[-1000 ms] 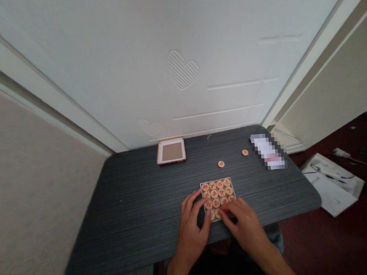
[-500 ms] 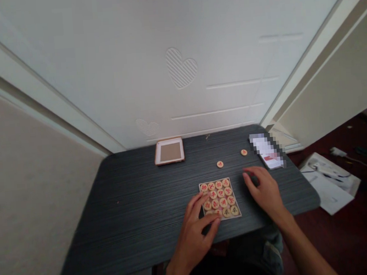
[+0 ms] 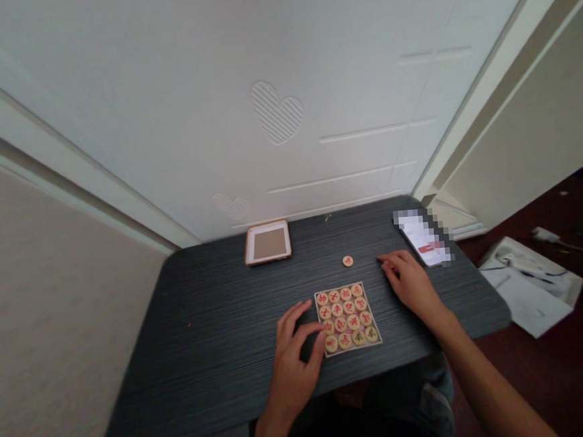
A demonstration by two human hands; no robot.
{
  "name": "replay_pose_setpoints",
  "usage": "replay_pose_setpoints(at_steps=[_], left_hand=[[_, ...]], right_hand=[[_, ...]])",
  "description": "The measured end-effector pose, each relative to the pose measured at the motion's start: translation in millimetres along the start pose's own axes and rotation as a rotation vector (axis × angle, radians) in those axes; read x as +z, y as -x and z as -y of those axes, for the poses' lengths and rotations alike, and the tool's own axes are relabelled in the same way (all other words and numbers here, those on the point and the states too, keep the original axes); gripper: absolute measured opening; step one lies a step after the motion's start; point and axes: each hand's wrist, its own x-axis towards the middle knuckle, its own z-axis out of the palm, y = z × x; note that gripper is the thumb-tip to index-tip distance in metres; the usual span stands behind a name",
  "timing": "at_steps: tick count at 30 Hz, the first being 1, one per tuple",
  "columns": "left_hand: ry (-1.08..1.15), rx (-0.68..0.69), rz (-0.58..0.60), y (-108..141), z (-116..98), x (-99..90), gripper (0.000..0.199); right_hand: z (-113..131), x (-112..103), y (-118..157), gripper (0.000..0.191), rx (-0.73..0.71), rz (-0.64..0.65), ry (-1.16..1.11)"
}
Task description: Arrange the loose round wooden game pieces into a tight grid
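A shallow square box (image 3: pixel 379 333) sits near the table's front edge, filled with rows of round wooden Chinese chess pieces (image 3: pixel 349 307). Most pieces bear red characters; two in the front row are dark. At the box's left side is my left hand (image 3: pixel 295 363), fingers apart and curved, one fingertip over a piece at the edge. My right hand (image 3: pixel 412 286) rests right of the box, thumb and fingers closed together where a loose piece lay; that piece is mostly hidden by the fingers. Another loose red-marked piece (image 3: pixel 348 261) lies behind the box.
A box lid (image 3: pixel 268 242) lies inside up at the back of the dark table (image 3: pixel 206 360). A phone (image 3: pixel 423 238) with its screen lit is at the back right. On the floor to the right are a white carton (image 3: pixel 534 287) and a charger with cable (image 3: pixel 545 235).
My right hand has moved forward and its fingers have closed on the farther loose piece, now out of sight. My left hand has drawn back left, uncovering the box's left column.
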Motion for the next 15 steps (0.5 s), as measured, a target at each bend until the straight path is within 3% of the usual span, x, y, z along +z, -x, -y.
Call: replay_pose_setpoints(at_steps=[7, 11, 15], left_hand=[[0.022, -0.004, -0.027, -1.5, 1.3, 0.9, 0.014], [0.024, 0.005, -0.031, -3.0, 1.1, -0.2, 0.014], [0.041, 0.013, -0.041, -2.8, -3.7, -2.9, 0.014]], right_hand=[[21.1, -12.8, 68.5, 0.029, 0.143, 0.046, -0.031], [33.7, -22.9, 79.9, 0.028, 0.177, 0.108, -0.173], [48.7, -27.8, 87.4, 0.034, 0.296, 0.175, -0.474]])
